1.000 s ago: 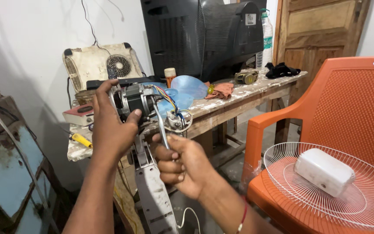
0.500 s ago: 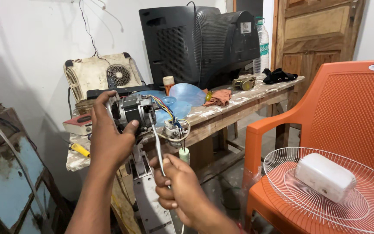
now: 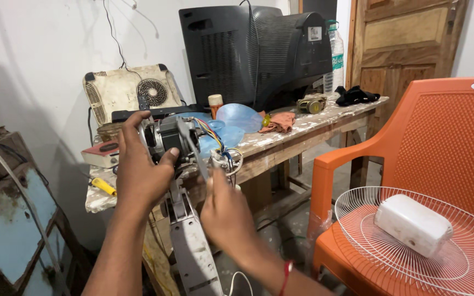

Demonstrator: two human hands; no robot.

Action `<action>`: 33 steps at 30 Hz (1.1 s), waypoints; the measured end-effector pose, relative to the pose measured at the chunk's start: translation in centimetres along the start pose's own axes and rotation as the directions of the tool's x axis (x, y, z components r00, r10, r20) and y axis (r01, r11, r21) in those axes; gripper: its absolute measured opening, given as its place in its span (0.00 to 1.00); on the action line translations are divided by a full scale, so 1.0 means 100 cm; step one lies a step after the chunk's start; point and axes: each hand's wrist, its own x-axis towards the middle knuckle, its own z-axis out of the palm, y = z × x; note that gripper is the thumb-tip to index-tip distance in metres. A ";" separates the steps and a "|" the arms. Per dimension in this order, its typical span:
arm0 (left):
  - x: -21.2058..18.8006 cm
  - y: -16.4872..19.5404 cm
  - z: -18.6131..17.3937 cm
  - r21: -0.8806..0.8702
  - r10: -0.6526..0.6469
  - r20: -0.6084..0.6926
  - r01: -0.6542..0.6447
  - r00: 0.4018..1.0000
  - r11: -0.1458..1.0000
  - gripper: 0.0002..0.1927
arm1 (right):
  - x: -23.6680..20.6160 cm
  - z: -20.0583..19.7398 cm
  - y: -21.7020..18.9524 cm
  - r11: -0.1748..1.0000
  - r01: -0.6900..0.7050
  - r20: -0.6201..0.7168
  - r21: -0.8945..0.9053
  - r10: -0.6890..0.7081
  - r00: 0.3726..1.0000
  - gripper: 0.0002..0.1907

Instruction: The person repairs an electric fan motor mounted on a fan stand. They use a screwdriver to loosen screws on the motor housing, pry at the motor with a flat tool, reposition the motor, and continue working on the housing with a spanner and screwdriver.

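My left hand [image 3: 141,172] grips a fan motor [image 3: 167,137] from the left and holds it above the grey fan stand [image 3: 192,249]. Coloured wires [image 3: 219,143] loop out of the motor's right side. My right hand [image 3: 227,215] is just below and to the right of the motor, back toward the camera and blurred. Its fingers are closed on a thin screwdriver [image 3: 197,156] whose shaft slants up to the motor; the pale handle end barely shows beside the hand.
A paint-spattered wooden table [image 3: 303,137] carries an old black television [image 3: 253,49], blue fan blades [image 3: 237,118], a yellow-handled tool [image 3: 104,186] and clutter. At right, an orange plastic chair [image 3: 440,142] holds a white wire fan guard [image 3: 368,241] and a white box [image 3: 412,225]. A blue cabinet [image 3: 6,230] stands left.
The camera has tipped down slightly. My right hand rose from below the stand toward the motor's wires. My left hand keeps its grip on the motor.
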 end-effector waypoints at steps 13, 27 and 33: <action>0.000 0.005 -0.008 -0.045 -0.101 0.008 0.102 0.995 0.994 0.40 | -0.004 0.005 -0.001 0.998 0.052 -0.080 -0.023 -0.054 0.995 0.07; 0.000 0.000 0.001 -0.019 -0.030 -0.012 0.030 0.999 0.999 0.40 | 0.006 0.018 0.004 0.997 -0.073 -0.028 -0.009 0.073 0.997 0.08; 0.000 -0.003 -0.003 0.001 0.005 -0.019 -0.005 1.000 1.000 0.41 | 0.024 0.015 0.002 0.995 0.081 -0.064 0.053 -0.077 0.995 0.06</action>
